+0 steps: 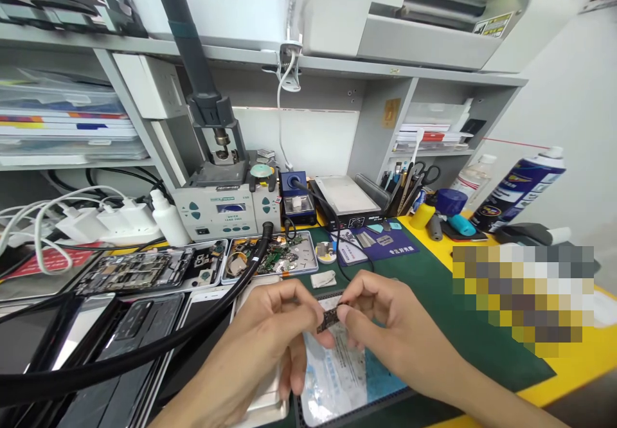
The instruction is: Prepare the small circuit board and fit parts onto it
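Observation:
A small, dark, narrow circuit board (329,319) is pinched between my two hands at the lower middle of the head view. My left hand (270,328) grips its left end with thumb and fingertips. At the other end, the thumb and index finger of my right hand (385,325) close on it. Below both hands lies a dark-framed flat pad (332,383) with a glossy, printed white and blue surface. Fingertips hide both ends of the board.
Left, phones (116,344) and a thick black hose (193,331) crowd the bench. Behind stand a rework station (231,206), a soldering station (296,200) and a tray of loose parts (301,254). A spray can (518,187) is at right, on the yellow bench edge.

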The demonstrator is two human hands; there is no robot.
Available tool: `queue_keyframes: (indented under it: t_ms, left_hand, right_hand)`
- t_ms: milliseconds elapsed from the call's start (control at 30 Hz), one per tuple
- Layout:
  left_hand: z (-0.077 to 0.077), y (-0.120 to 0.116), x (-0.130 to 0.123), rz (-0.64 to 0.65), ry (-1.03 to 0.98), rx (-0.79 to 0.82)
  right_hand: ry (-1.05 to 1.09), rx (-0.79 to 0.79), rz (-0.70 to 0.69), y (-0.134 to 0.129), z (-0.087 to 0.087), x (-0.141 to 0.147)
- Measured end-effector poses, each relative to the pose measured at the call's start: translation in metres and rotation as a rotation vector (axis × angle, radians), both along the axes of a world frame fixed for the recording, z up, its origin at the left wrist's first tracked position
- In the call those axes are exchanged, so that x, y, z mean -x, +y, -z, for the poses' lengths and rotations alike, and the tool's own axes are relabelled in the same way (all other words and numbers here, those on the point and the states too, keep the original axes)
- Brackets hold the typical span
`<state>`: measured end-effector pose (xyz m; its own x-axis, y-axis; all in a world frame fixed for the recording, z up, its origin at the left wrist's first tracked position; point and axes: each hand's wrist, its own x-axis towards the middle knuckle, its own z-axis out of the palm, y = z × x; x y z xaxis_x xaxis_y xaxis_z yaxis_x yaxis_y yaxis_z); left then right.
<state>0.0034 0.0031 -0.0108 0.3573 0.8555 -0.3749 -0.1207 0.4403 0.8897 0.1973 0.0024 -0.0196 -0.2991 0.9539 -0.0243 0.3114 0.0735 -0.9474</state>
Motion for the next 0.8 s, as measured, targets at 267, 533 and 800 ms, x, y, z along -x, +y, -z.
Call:
queue_keyframes:
  t_ms: [267,533,800]
  left_hand:
    - [0.0005,-0.0002,-0.0004,-0.005,-0.025,-0.015]
    - [-0.0013,0.0018,-0.0001,-0.012,-0.003,0.019]
    - [-0.0068,-0.0003,0.0000,0.015,0.006,0.006]
  right_hand:
    - [0.038,0.077,0.057,-0.0006,-0.0011,0.0046]
    - [0.032,0.076,0.040,0.0007,-0.0026,0.0041]
    - [0.041,0.074,0.016,0.0016,0.0005,0.0031]
